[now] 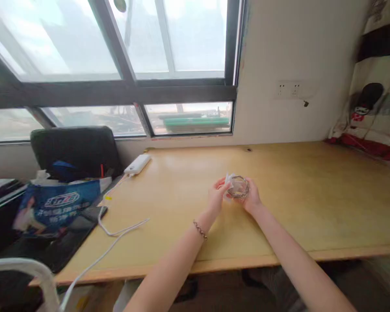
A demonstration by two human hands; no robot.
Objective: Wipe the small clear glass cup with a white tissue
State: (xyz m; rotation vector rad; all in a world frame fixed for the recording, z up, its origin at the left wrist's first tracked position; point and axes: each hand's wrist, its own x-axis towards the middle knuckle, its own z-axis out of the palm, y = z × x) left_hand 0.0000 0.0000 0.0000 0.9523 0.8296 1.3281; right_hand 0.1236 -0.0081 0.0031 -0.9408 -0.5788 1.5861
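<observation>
A brownish bracelet (199,230) of small, bead-like links circles the left wrist; left forearm (177,260) and right forearm (287,247) are bare.

Above the table (175,186), both bare forearms (178,258) slant inward from its near edge. Over the table's middle, the left hand (217,195) and right hand (252,197) face each other, slightly apart, fingers curled in a grip.

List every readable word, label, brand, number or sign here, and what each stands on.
Blue bag: white logo, perhaps "BinZ8", too blurred to be sure.
Blue bag, below the logo: white characters, too blurred to read.
White device: dark mark, too small to tell whether it is text.
Held metallic ring: no lettering visible.
</observation>
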